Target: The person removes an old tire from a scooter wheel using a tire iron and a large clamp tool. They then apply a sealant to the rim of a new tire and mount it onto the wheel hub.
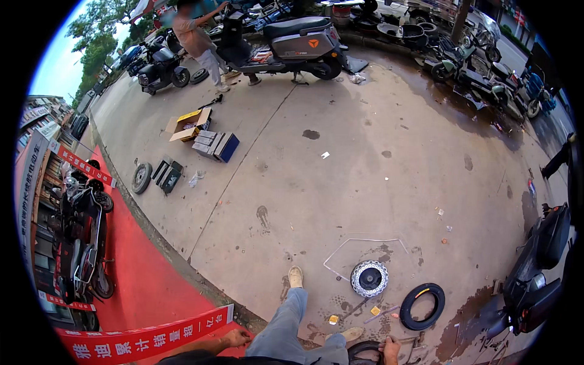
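My right hand (390,349) is at the lower edge, its fingers closed on the side of a black tyre (359,348) that is partly cut off by the picture's edge. My left hand (236,338) hangs beside my left leg, in front of a red banner (152,334); its fingers are loosely bent and nothing shows in them. Ahead of the right hand, a wheel with a black hub and pale rim (369,278) lies flat on the concrete. A second black tyre (422,306) lies to its right. Between wheel and held tyre are a thin rod (354,309) and small yellow packets (375,310).
Farther off stand an opened cardboard box (188,125), a block of batteries (216,146), a dark case (167,174) and a small tyre (142,177). A person (198,39) stands by a grey scooter (298,45). Another scooter (535,274) is at right; red carpet (137,261) lies left.
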Demonstrator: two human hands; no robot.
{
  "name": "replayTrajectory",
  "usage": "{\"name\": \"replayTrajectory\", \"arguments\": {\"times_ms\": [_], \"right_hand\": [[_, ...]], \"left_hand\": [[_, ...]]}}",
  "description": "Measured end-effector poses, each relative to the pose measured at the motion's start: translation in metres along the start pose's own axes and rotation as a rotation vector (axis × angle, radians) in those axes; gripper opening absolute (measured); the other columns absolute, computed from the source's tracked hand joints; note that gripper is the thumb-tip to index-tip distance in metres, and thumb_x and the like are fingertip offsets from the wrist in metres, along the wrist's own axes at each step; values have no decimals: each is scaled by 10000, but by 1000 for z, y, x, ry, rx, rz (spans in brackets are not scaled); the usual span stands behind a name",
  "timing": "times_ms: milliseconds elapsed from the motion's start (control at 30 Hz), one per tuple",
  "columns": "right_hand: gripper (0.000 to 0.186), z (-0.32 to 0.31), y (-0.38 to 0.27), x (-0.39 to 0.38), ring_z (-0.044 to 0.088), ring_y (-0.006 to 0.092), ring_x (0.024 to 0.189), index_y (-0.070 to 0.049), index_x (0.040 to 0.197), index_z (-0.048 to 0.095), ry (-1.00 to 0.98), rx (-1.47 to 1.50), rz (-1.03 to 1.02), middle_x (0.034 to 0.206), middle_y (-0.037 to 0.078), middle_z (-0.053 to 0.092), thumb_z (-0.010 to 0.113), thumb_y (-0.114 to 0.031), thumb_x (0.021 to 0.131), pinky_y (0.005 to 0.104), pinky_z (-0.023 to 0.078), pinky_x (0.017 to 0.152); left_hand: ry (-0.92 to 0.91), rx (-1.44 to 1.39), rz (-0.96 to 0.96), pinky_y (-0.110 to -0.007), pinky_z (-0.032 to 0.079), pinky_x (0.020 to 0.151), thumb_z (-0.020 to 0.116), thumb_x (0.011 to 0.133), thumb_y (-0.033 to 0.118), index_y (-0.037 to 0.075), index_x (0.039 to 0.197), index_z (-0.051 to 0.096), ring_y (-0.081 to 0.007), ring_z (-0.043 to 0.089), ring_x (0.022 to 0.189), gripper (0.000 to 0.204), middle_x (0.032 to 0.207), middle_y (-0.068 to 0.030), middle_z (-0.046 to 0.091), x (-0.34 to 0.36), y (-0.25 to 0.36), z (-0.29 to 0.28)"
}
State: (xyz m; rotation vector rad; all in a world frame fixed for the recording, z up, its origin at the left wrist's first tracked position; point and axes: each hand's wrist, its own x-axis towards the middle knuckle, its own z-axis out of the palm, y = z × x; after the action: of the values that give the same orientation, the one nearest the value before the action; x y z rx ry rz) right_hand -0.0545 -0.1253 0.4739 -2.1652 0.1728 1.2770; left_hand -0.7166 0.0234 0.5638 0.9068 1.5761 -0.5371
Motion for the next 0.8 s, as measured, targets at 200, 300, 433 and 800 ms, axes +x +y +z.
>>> {"name": "replayTrajectory", "arguments": {"times_ms": [200, 300, 433, 800], "right_hand": [[336, 134, -140, -44, 728, 263, 722, 32, 1310, 666, -87, -484, -145, 970, 158, 744, 627, -195, 1065, 371, 608, 583], [352, 207, -207, -43, 739, 281, 768, 29, 1308, 670, -172, -693, -237, 1000, 173, 758, 629, -224, 1067, 393, 623, 627], [334, 294, -328, 19, 774, 316, 786, 39, 1296, 675, -382, -699, -548, 1004, 203, 766, 666, -168, 1034, 410, 648, 581], [306, 740, -718, 24, 761, 254, 754, 32, 1225, 718, -434, -793, -335, 975, 150, 755, 645, -193, 1030, 393, 637, 627]], "left_hand": [[286, -596, 96, -345, 632, 742, 748, 962, 243, -47, 1157, 747, -193, 774, 826, 349, 977, -131, 795, 9, 19, -151], [386, -750, 53, -342, 631, 728, 762, 942, 189, -52, 1150, 738, -199, 771, 812, 320, 972, -128, 788, 21, -4, -220], [404, -923, 11, -337, 616, 678, 772, 931, 178, -46, 1161, 720, -213, 776, 798, 325, 959, -120, 779, 63, 36, -301], [359, -1148, -141, -338, 582, 568, 772, 912, 129, -23, 1126, 679, -230, 761, 698, 279, 873, -106, 745, 122, 194, -566]]}}
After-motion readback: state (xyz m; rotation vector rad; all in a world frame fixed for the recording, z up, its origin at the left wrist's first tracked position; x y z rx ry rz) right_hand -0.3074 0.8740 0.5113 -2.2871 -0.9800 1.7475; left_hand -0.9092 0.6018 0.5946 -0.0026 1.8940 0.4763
